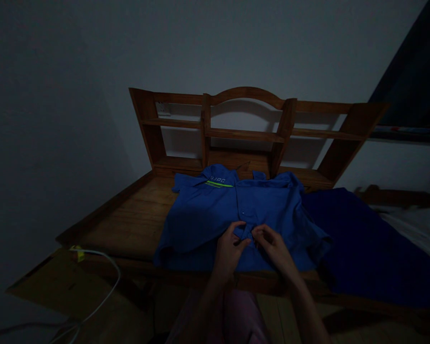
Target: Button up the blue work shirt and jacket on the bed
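A blue shirt (200, 224) with pale lettering and a yellow-green stripe near its top lies spread on the wooden desk (129, 215). Its front placket runs down the middle, with a small button showing above my hands. My left hand (231, 246) pinches the placket's edge near the bottom hem, thumb and fingertips close together. Just right of it, my right hand (270, 241) has its fingers curled and closed on the other side of the same edge. The dim light hides the exact spot between the fingertips.
Behind the shirt stands a wooden shelf unit (243, 136) against the wall. Dark blue cloth (372, 248) lies to the right. At the left, a white cable (116, 267) hangs past a yellowish board (60, 284). A dark curtain (412, 76) is at upper right.
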Demonstrator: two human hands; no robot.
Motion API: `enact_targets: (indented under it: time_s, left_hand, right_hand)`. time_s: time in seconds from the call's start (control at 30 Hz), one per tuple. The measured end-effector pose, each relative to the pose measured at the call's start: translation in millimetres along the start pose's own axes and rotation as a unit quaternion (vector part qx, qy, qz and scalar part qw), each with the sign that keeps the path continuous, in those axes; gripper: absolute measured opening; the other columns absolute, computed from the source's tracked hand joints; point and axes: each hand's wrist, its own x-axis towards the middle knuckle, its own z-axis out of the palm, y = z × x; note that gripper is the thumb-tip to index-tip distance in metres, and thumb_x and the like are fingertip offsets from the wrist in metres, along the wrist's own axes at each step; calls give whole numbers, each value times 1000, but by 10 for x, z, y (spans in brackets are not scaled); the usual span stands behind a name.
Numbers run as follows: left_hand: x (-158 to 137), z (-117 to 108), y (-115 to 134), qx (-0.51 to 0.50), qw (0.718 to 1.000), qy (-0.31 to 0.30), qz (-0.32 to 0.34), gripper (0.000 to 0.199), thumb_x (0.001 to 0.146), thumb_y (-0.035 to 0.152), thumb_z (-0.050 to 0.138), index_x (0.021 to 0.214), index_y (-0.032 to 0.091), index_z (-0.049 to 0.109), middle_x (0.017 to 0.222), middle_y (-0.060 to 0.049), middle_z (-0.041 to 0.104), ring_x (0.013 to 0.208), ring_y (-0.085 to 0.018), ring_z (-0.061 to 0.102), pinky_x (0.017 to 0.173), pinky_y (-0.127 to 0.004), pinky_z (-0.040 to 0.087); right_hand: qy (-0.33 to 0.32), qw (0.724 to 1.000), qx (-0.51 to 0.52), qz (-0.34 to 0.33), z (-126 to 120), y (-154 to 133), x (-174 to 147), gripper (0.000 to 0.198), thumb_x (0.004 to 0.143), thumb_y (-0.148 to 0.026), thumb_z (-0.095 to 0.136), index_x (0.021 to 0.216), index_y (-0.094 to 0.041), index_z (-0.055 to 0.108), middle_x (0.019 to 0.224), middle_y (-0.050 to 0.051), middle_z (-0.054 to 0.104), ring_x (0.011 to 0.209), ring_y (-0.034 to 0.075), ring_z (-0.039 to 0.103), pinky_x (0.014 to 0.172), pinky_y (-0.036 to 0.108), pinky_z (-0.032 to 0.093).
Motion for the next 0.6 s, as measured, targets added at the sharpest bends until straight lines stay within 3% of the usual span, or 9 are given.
enact_targets:
  time_s: [0.17,0.47,0.6]
  left_hand:
    - [-20,5,29,13,1000,-16,14,38,75,19,61,112,26,57,56,7,36,53,-9,39,52,-19,31]
    - [-30,-12,78,21,999,-21,29,37,78,18,56,114,26,56,67,3,49,64,-11,51,61,-20,39]
    - [-25,3,65,3,1000,-5,29,31,80,19,54,110,24,57,83,0,57,76,-12,56,71,-22,44]
  right_hand:
    - [0,1000,-1,-1,-2,0,-4,23,85,-42,52,84,-19,56,72,-1,54,66,12,50,61,23,39]
    - [1,1000,9,3,-2,-7,2,22,85,-41,53,85,-19,56,72,-1,53,66,13,50,61,23,39]
    - [2,1000,9,5,4,7,2,22,85,-41,53,86,-19,56,73,0,54,67,13,50,61,23,39]
